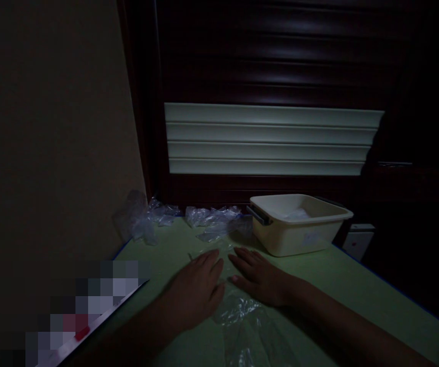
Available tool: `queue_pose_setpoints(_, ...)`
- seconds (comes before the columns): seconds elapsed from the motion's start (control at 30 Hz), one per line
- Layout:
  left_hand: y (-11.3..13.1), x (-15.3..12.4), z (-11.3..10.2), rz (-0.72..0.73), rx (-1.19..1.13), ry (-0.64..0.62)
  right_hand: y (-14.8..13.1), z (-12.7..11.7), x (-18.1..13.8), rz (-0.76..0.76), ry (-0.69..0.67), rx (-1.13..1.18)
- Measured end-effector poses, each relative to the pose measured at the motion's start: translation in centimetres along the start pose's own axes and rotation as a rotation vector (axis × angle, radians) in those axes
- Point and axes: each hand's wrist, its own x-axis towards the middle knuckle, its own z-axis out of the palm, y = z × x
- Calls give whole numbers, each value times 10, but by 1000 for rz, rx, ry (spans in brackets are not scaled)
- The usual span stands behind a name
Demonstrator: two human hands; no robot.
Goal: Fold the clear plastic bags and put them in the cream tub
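A clear plastic bag (242, 311) lies on the green tabletop, stretching from between my hands to the near edge of the view. My left hand (200, 288) rests palm down on its left side, fingers reaching forward. Opposite it, my right hand (259, 278) lies flat with its fingers pointing left and forward over the bag. Both hands are open, with a narrow gap between them. Dim light makes the bag's far edge hard to make out.
A cream plastic basin (299, 238) with dark handles stands at the back right, something pale inside. Crumpled clear bags (213, 216) lie along the back, with more plastic (143, 221) by the wall. A partly pixelated flat item (100, 318) is at the left edge.
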Motion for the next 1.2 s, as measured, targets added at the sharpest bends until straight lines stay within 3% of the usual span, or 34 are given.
queue_pose_setpoints(0.13, 2, -8, 0, -30, -135, -180, 9, 0, 2, 37, 71, -21)
queue_pose_setpoints(0.23, 3, -8, -5, -72, -178, -223, 10, -3, 5, 48, 146, -40)
queue_pose_setpoints(0.4, 8, -6, -5, -115, -194, -258, -6, -3, 1, -61, 330, 13)
queue_pose_setpoints(0.63, 13, -6, 3, -159, -172, -242, 1, 6, -1, -80, 79, 13)
queue_pose_setpoints(1.0, 19, -14, 2, -227, -130, -270, 24, 2, 6, 15, 64, 27)
queue_pose_setpoints(1.2, 14, -33, 9, -199, -145, -125, 21, -3, 3, 20, 41, 44)
